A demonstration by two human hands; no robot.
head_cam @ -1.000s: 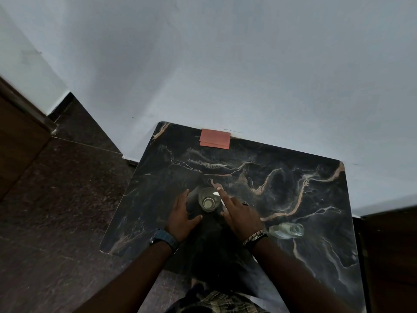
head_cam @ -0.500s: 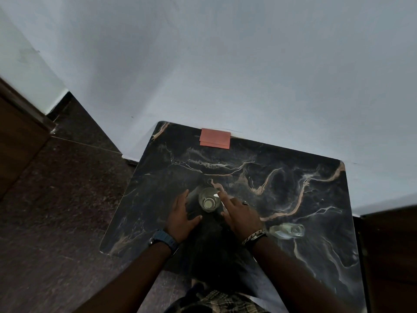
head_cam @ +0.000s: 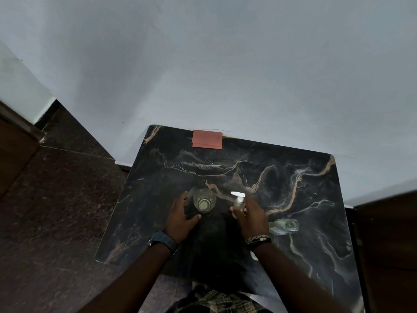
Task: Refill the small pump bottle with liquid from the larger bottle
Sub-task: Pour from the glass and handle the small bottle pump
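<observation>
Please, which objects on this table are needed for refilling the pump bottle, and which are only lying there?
For the job:
- small pump bottle, gripped by the right hand
- open clear bottle, upright beside the left hand

Probably lying about:
- clear container on its side, right of the hands; its role is unclear
- reddish card at the table's far edge

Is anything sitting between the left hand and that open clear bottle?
Nothing visible. The left hand is open beside the clear bottle, with only bare table between them.
</observation>
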